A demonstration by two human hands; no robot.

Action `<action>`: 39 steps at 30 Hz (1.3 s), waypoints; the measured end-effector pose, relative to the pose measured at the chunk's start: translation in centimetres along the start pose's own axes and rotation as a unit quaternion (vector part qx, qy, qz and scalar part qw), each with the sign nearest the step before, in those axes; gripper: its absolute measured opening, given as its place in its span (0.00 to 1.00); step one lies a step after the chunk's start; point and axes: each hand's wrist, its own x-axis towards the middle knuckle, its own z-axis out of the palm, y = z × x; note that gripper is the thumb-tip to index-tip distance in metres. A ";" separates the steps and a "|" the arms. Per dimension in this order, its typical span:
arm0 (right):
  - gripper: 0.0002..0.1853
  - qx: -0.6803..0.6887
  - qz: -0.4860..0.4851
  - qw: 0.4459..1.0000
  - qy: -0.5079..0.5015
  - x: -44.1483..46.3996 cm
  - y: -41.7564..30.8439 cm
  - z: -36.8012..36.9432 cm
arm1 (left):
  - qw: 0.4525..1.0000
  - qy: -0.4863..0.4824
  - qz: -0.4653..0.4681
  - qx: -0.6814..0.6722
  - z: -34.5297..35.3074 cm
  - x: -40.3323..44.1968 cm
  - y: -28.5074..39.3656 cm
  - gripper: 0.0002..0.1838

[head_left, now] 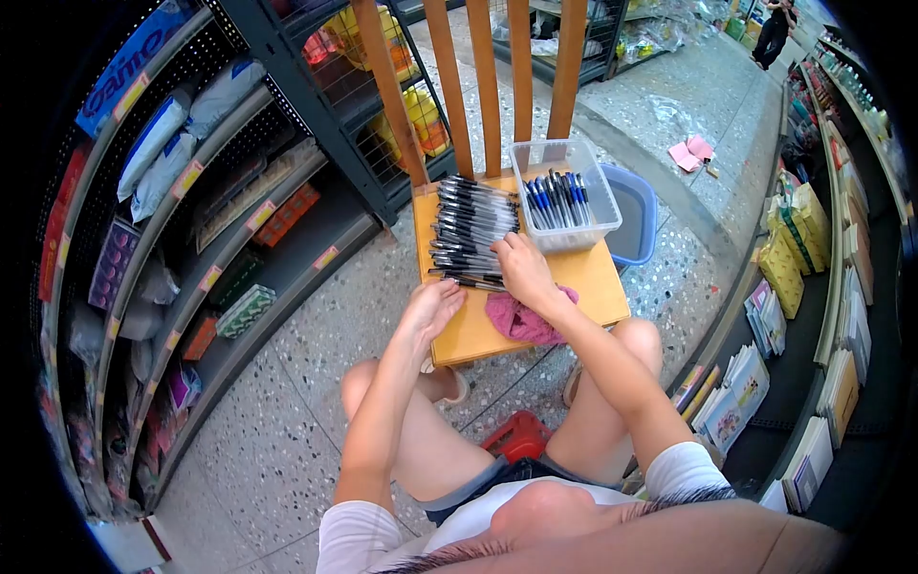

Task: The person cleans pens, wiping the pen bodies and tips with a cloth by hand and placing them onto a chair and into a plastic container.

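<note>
A dense pile of clear-barrelled pens with dark caps (471,222) lies side by side on a yellow wooden chair seat (478,335). My left hand (435,306) is at the near left corner of the pile, its fingers stretched out and touching the pen ends. At the right ends of the pens, my right hand (526,273) has its fingers bent and closed on the nearest ones; its fingertips are partly hidden. A clear plastic box (585,230) on the seat holds blue and black pens (557,201). Beside my right wrist lies a crumpled pink cloth (526,318).
A blue bin (631,215) stands on the floor right of the chair. Stocked shelves curve along the left (277,215) and right (813,364). Pink paper (690,153) lies on the floor. A person (773,33) stands far back. Something red (516,435) is between my legs.
</note>
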 end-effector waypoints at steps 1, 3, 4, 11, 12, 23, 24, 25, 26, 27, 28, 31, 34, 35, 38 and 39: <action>0.09 0.021 0.003 1.000 0.011 0.0 -0.2 -0.3 | 1.000 0.004 -0.001 0.006 0.2 -0.3 0.1 0.15; 0.10 0.120 0.029 0.992 -0.020 -0.2 -0.3 -0.8 | 1.000 0.010 0.000 0.018 0.6 -0.9 0.3 0.16; 0.10 0.170 0.043 0.984 -0.035 -0.3 -0.4 -1.0 | 1.000 0.014 0.002 0.026 0.7 -1.2 0.5 0.16; 0.11 0.534 0.228 0.790 -0.198 -1.2 -1.6 -3.1 | 0.954 0.060 0.247 0.159 1.7 -2.0 -0.6 0.19; 0.12 0.539 0.223 0.787 -0.202 -1.3 -1.8 -3.4 | 0.950 0.045 0.259 0.170 2.4 -2.5 -0.4 0.18; 0.13 0.237 0.119 0.949 -0.170 -3.2 -2.4 -5.5 | 0.945 0.008 0.304 0.123 5.6 -2.2 0.9 0.09; 0.14 0.160 0.060 0.967 -0.188 -3.8 -2.5 -5.8 | 0.946 0.009 0.303 0.111 5.5 -2.3 1.2 0.09; 0.14 0.082 0.001 0.976 -0.204 -4.5 -2.7 -6.0 | 0.948 0.011 0.303 0.100 5.5 -2.5 1.6 0.09; 0.14 0.040 -0.042 0.981 -0.186 -5.2 -2.7 -6.0 | 0.949 0.014 0.303 0.088 5.5 -2.6 1.8 0.09; 0.14 -0.002 -0.084 0.982 -0.168 -6.0 -2.6 -5.8 | 0.951 0.016 0.299 0.081 5.4 -2.6 1.9 0.09; 0.13 -0.045 -0.126 0.980 -0.149 -6.7 -2.5 -5.6 | 0.952 0.016 0.295 0.082 5.3 -2.6 1.9 0.09; 0.11 0.022 -0.091 0.983 -0.158 -7.3 -1.8 -6.0 | 0.955 0.009 0.283 0.091 5.4 -2.7 1.8 0.09; 0.09 0.193 -0.048 0.975 -0.103 -7.5 0.6 -6.3 | 0.957 -0.014 0.267 0.113 5.7 -2.4 1.6 0.08; 0.08 0.255 -0.034 0.963 -0.077 -7.5 1.5 -6.4 | 0.957 -0.026 0.260 0.123 5.7 -2.3 1.5 0.08; 0.06 0.452 0.219 0.855 -0.130 -7.6 2.5 -9.0 | 0.968 -0.027 0.186 0.166 6.6 -2.2 1.3 0.08; 0.07 0.515 0.241 0.812 -0.128 -7.6 3.0 -9.6 | 0.971 -0.021 0.152 0.183 6.8 -2.3 1.1 0.08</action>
